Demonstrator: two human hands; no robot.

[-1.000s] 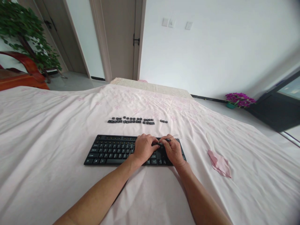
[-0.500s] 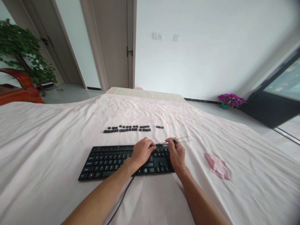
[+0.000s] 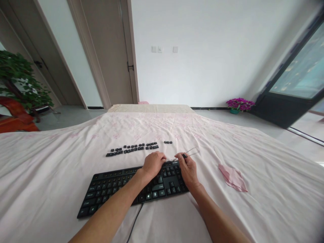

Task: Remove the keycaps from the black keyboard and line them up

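A black keyboard (image 3: 170, 184) lies slightly tilted on the pink-patterned cloth, its cable running toward me. Over its upper right part is my left hand (image 3: 154, 164), fingers pressed together; what they pinch, if anything, is too small to make out. My right hand (image 3: 187, 168), at the keyboard's top right corner, is closed on a thin wire tool (image 3: 193, 152) with a dark handle, its wire loops pointing up and right. Beyond the keyboard, several loose black keycaps (image 3: 134, 148) lie in two rows, with a small group of keycaps (image 3: 168, 142) to their right.
A folded pink cloth (image 3: 233, 178) lies right of my right hand on the bedspread-like cover (image 3: 202, 209). Farther off are a potted purple flower (image 3: 240, 105), a green plant (image 3: 22, 81), a red wooden chair (image 3: 16, 116) and a door (image 3: 106, 50).
The camera view has shifted and tilted. The keyboard's left end now sits lower and nearer to me, turned somewhat. Both hands keep their grips near the keyboard's top right.
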